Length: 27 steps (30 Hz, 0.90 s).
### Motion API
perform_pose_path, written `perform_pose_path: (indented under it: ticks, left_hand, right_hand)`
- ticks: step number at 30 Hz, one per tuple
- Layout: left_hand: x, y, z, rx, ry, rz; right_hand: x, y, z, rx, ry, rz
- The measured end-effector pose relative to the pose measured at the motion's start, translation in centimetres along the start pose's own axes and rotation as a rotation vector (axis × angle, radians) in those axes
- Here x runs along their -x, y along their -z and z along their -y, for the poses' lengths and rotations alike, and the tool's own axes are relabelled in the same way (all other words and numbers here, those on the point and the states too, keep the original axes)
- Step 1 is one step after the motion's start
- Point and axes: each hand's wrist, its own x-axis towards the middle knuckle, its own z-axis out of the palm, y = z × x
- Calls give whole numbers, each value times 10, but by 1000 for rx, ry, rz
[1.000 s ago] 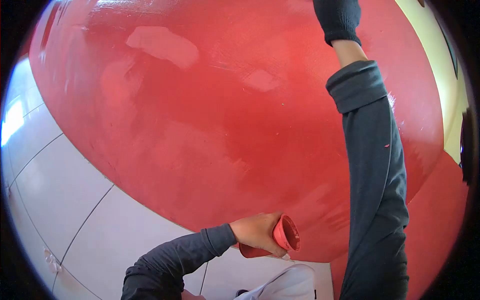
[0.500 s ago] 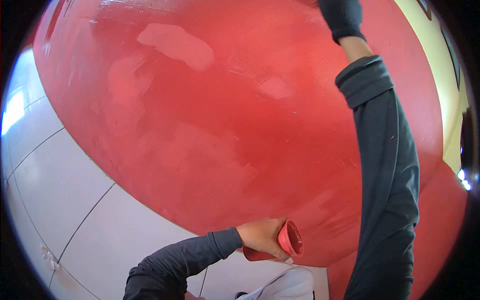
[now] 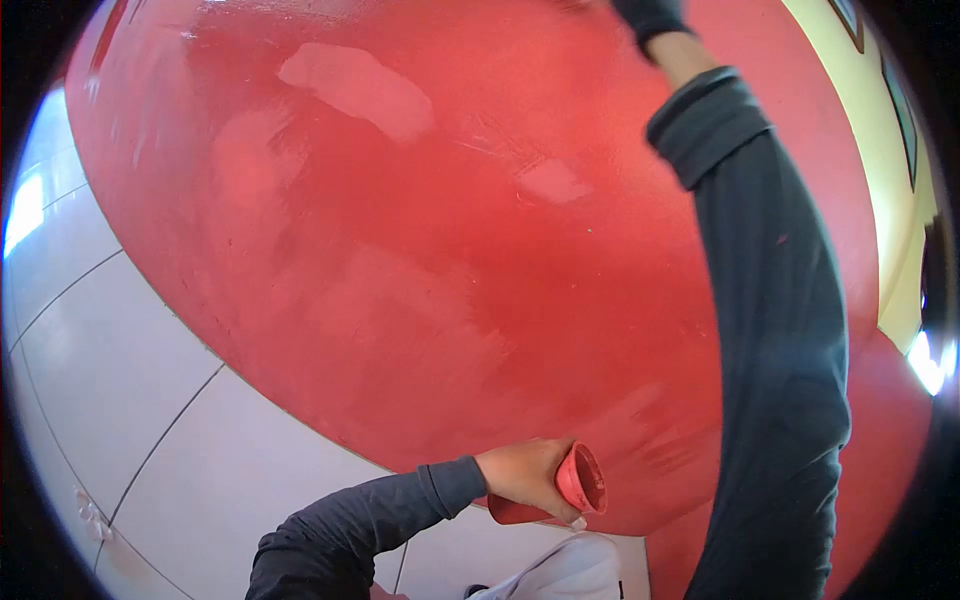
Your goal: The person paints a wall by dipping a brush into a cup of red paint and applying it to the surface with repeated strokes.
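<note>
My left hand (image 3: 525, 470) is wrapped round a red plastic cup (image 3: 583, 478), low in the view and close to the red wall (image 3: 400, 230). The cup's open mouth is tipped toward the right, and red coats its inside. At the top edge, my right hand (image 3: 648, 14) wears a dark glove and is up by the wall with the arm stretched out. The frame cuts off most of its fingers. A small blurred brownish shape shows just left of it, too little to name. The wall has paler, duller patches among glossy wet-looking red.
White floor tiles (image 3: 130, 370) meet the wall along a curved edge at the left. A small clear crumpled piece (image 3: 92, 515) lies on them. A yellow wall section (image 3: 850, 110) with dark frames stands at the right. My light-coloured trouser leg (image 3: 575, 572) shows at the bottom.
My right hand and forearm have moved left and slightly up along the wall, further out of the frame. My left hand holds the cup in nearly the same place.
</note>
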Motion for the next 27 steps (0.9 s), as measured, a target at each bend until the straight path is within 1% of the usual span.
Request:
perform_pose_path:
  ticks: [1,2,3,5,6,7,8,9,10,11,12,14,15,16,17,18,19,21,22,23,24,25,26,27]
  left_hand:
    - [2,1,-3,6,1,-13]
    - [4,2,-4,13,8,-24]
    - [5,2,-6,15,14,-23]
    - [4,4,-7,2,52,5]
    - [1,3,-6,10,59,13]
    - [-2,1,-3,6,52,10]
    - [0,1,-4,1,39,6]
    - [-3,0,0,2,46,7]
    - [-5,-3,5,21,37,5]
    - [-8,-3,8,41,25,3]
    - [-10,-4,13,46,36,3]
    - [-14,-7,19,-11,3,13]
    - [-15,-8,20,-3,5,11]
    - [-15,-8,19,-16,17,8]
    - [-15,-8,18,-30,30,5]
    - [-13,-7,16,-21,25,0]
    - [-13,-9,19,-21,13,-14]
    - [-14,-12,20,-19,12,-30]
    - [-14,-12,18,-29,36,-21]
    - [-14,-12,17,-41,60,-13]
    - [-15,-14,18,-41,71,-14]
    - [-17,-14,16,-44,66,-13]
    - [-18,-15,16,-48,65,-12]
    - [-19,-15,17,-51,75,-16]
  right_hand:
    - [2,17,17,294,45,-251]
    - [-19,31,0,634,297,-400]
    - [-19,24,-3,632,291,-400]
    - [-7,-11,-4,641,256,-277]
    - [16,-47,-13,421,282,-181]
    - [31,-92,-43,527,444,-122]
    - [68,-131,-30,294,597,7]
    - [115,-136,-16,144,623,90]
    - [151,-143,-2,98,585,152]
    - [169,-150,5,52,547,218]
    - [166,-146,-4,46,538,216]
    - [141,-114,-42,162,390,198]
    - [114,-77,-57,274,450,127]
    - [82,-48,-77,478,636,51]
    - [90,-7,-43,-298,50,247]
    - [97,5,-12,117,121,67]
    - [105,12,1,525,188,-123]
    - [130,-13,-41,640,500,-91]
    - [160,-43,-53,446,555,21]
    - [196,-77,-59,305,657,68]
    - [233,-101,-44,425,571,319]
    - [259,-114,-31,276,540,459]
    - [265,-117,-26,265,538,450]
    - [269,-119,-22,102,415,419]
